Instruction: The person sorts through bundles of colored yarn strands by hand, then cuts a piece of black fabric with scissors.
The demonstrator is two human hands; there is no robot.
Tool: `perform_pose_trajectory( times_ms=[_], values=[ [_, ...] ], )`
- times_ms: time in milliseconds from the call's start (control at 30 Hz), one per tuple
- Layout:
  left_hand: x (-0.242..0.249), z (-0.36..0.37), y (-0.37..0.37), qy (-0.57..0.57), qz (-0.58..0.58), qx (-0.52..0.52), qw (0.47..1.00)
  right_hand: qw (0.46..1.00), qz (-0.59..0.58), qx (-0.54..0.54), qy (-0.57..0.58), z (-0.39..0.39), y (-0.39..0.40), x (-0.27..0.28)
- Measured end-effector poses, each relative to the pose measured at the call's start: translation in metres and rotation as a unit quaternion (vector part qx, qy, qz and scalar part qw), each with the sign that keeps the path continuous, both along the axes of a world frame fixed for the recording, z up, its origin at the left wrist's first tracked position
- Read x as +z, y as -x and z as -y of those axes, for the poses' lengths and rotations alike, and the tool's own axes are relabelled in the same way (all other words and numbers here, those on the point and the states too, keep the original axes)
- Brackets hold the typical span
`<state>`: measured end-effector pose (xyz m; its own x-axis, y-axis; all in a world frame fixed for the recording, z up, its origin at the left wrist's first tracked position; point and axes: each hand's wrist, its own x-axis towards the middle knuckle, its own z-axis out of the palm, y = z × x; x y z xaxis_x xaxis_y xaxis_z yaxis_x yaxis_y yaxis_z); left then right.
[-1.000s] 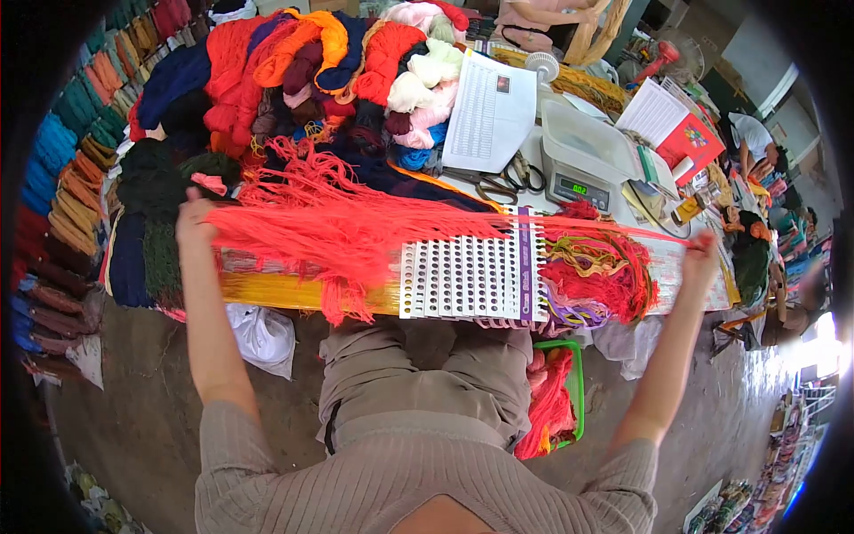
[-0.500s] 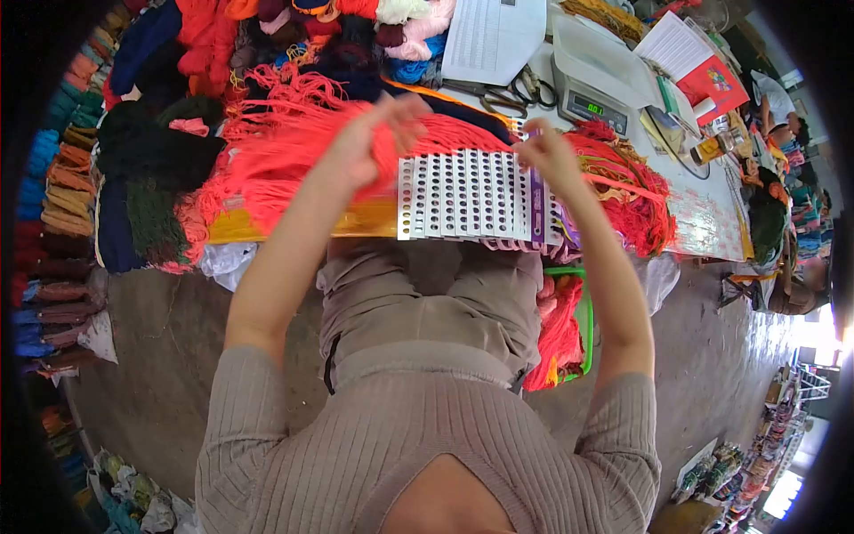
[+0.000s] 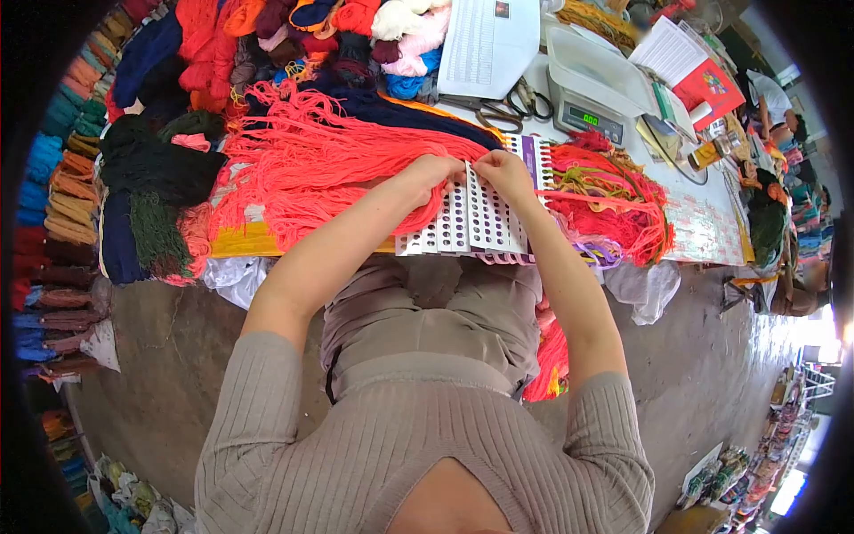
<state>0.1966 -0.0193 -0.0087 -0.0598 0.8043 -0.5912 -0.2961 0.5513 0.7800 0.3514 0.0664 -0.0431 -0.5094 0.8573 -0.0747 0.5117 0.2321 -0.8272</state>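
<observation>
White punched cards [image 3: 449, 222] with rows of dark holes lie overlapping at the table's front edge. One card [image 3: 495, 218] is raised and tilted above the others. My right hand [image 3: 509, 181] pinches its upper edge between thumb and fingers. Close by on the left, my left hand [image 3: 429, 178] is closed at the card's top, with coral yarn [image 3: 329, 169] strands at its fingers; the fingertips are partly hidden. The loose yarn spreads leftward across the table. A purple-labelled strip [image 3: 531, 160] shows behind my right hand.
Scissors [image 3: 530, 101], a digital scale [image 3: 589, 119] with a plastic tub, and a printed sheet [image 3: 489, 49] stand at the back. Red yarn [image 3: 623, 200] is heaped on the right, dark yarn [image 3: 147, 178] on the left. A glass jar [image 3: 709, 153] sits far right.
My left hand has moved right from over the coral yarn to the cards. My right hand has moved left and down, and one card is now lifted and tilted. The scale reading has changed.
</observation>
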Motion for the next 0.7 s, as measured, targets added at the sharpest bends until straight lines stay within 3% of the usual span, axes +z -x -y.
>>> perform_pose_trajectory(
  times_ms=[67, 133, 233, 333, 400, 433, 467, 533, 567, 633, 700],
  values=[
    [-0.003, -0.007, 0.001, -0.042, -0.009, -0.019, 0.999, 0.999, -0.023, 0.022, 0.036, -0.001, 0.002, 0.004],
    [-0.003, -0.013, -0.002, 0.022, -0.006, 0.001, 1.000, 0.988, -0.074, 0.053, 0.123, -0.001, 0.001, 0.019],
    [-0.006, -0.018, -0.006, 0.006, -0.022, -0.025, 0.999, 0.976, -0.075, 0.076, 0.191, -0.010, 0.000, 0.024],
    [-0.033, -0.016, -0.001, -0.135, -0.130, -0.041, 0.981, 0.993, -0.020, 0.041, 0.109, -0.003, 0.005, 0.023],
    [-0.040, -0.014, 0.017, -0.147, -0.168, -0.002, 0.975, 0.999, 0.026, 0.001, -0.039, 0.012, -0.001, 0.009],
    [-0.012, -0.004, 0.026, -0.111, -0.064, 0.013, 0.992, 0.996, 0.067, -0.016, -0.058, 0.024, -0.003, 0.023],
    [0.014, 0.000, 0.038, -0.033, 0.124, 0.071, 0.989, 0.994, 0.066, -0.013, -0.085, 0.026, -0.003, 0.016],
    [0.040, 0.004, 0.070, -0.127, 0.340, 0.005, 0.932, 0.989, 0.058, -0.022, -0.136, 0.030, -0.003, 0.015],
    [0.053, 0.007, 0.077, -0.129, 0.517, -0.058, 0.844, 0.988, 0.045, -0.014, -0.149, 0.028, -0.004, 0.009],
    [0.063, 0.006, 0.084, -0.127, 0.465, 0.005, 0.876, 0.985, 0.030, -0.029, -0.166, 0.030, -0.003, 0.004],
    [0.049, 0.002, 0.059, -0.190, 0.289, -0.010, 0.938, 0.981, 0.017, -0.044, -0.186, 0.035, -0.006, 0.010]
  ],
)
